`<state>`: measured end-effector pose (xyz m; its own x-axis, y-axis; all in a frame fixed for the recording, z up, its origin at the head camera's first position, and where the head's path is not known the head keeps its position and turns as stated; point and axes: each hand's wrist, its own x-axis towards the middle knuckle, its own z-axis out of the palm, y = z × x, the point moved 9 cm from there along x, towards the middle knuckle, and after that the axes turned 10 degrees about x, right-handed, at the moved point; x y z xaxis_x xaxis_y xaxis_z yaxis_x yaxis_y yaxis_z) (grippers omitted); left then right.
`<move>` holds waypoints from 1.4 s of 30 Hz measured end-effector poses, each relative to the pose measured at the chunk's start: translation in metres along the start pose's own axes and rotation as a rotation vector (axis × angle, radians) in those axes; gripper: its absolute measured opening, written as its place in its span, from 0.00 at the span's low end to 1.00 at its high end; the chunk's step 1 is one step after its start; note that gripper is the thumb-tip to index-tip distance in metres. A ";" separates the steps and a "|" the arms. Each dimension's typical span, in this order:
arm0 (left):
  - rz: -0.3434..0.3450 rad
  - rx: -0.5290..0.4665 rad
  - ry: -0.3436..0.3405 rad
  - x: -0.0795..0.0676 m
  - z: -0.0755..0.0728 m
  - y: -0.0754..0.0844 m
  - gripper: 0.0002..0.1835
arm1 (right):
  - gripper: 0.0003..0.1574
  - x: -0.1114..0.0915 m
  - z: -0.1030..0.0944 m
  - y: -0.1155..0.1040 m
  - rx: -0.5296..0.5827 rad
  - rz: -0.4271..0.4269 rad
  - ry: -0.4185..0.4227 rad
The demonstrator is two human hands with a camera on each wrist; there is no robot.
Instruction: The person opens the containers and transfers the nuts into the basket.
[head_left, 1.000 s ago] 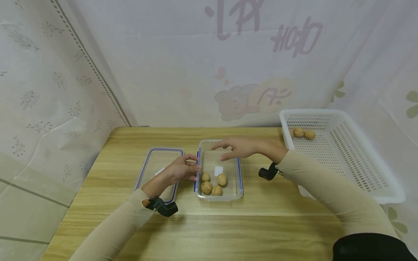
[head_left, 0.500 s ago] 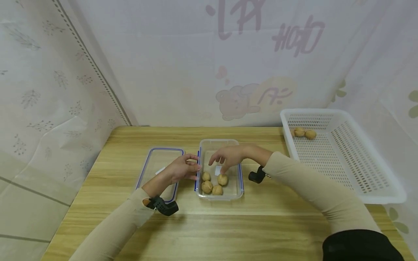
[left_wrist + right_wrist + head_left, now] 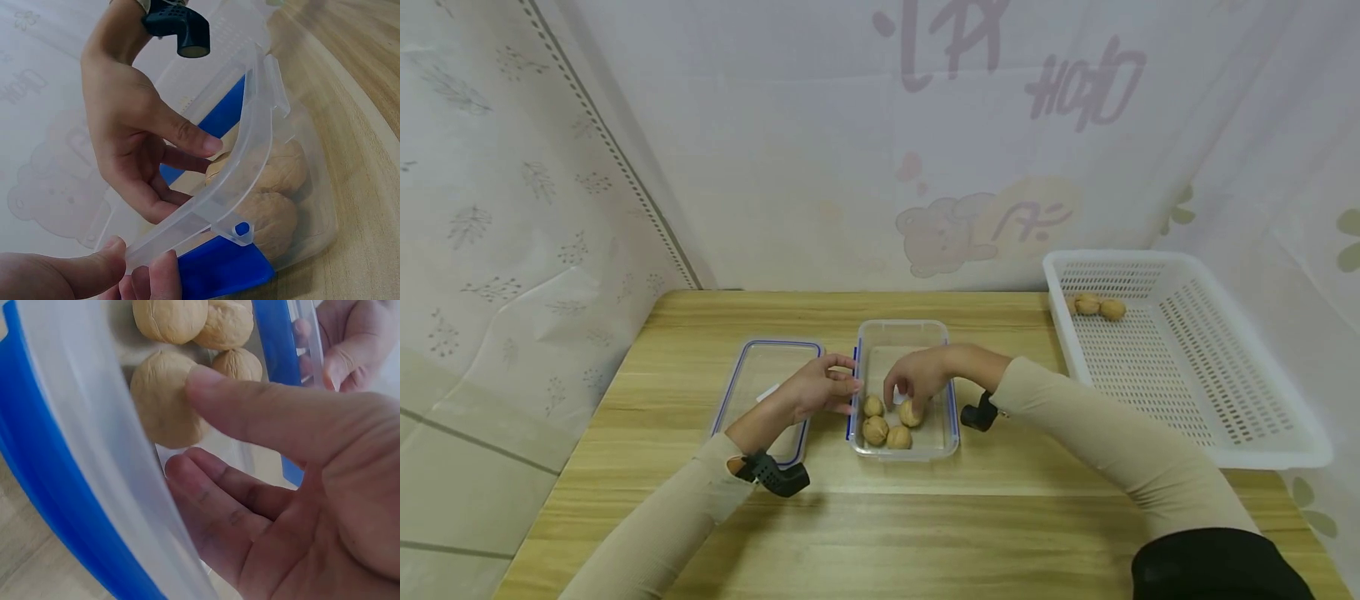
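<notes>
A clear plastic food storage box with blue-edged side clips stands on the table, several walnuts at its near end. My right hand reaches down inside it. Its thumb presses one walnut, and the curled fingertips lie against the far side of that nut, pinching it. At the left side, my left hand pinches the box's edge, thumb and fingers on either side of the clear plastic. Beneath my left wrist lies the box's lid, flat, with a blue seal around it.
A white perforated basket stands at the back right, with a few walnuts in its far left corner. The wooden table meets a printed cloth wall at the back. A white label shows in the box.
My right hand has come down and nearer into the box, from above its far end to the right-hand walnut, and its fingers have closed on that nut. The left hand stays put.
</notes>
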<state>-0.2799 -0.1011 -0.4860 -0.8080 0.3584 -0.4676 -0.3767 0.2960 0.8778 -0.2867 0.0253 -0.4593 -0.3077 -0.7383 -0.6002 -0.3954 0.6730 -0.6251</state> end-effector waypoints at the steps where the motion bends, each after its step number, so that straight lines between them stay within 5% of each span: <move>1: 0.000 0.001 0.000 0.000 0.000 0.000 0.25 | 0.25 0.001 0.001 0.000 -0.009 -0.001 -0.001; 26: 0.002 -0.004 -0.008 -0.001 0.001 0.001 0.26 | 0.16 0.002 0.004 -0.005 -0.001 -0.017 0.038; 42: -0.003 -0.007 -0.002 0.001 0.001 0.000 0.26 | 0.19 -0.023 -0.028 -0.005 0.117 -0.190 0.212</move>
<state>-0.2801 -0.1005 -0.4865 -0.8056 0.3596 -0.4708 -0.3827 0.2909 0.8769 -0.3020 0.0370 -0.4284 -0.4166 -0.8359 -0.3574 -0.3641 0.5137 -0.7769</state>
